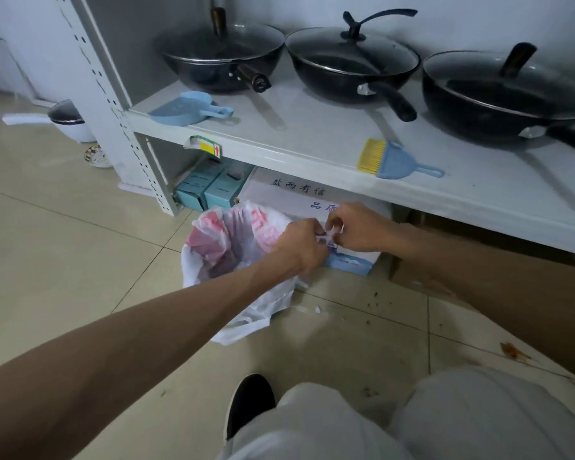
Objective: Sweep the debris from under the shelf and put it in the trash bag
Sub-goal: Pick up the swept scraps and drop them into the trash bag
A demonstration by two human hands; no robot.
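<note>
Head view, left hand (301, 245) and right hand (359, 227) pinching trash bag (226, 240) rim, brush (387, 159) on shelf (312, 141)

White trash bag (233, 247) with red print, blue dustpan (183, 109), yellow-bristled brush (384, 159)

both forearms are bare to the edge of view, no sleeves, watch or rings showing on the left hand (301, 245) or right hand (359, 229). light grey trousers (445, 423) cover the knees. one black slip-on shoe (248, 403) with a thin white sole edge.
</note>
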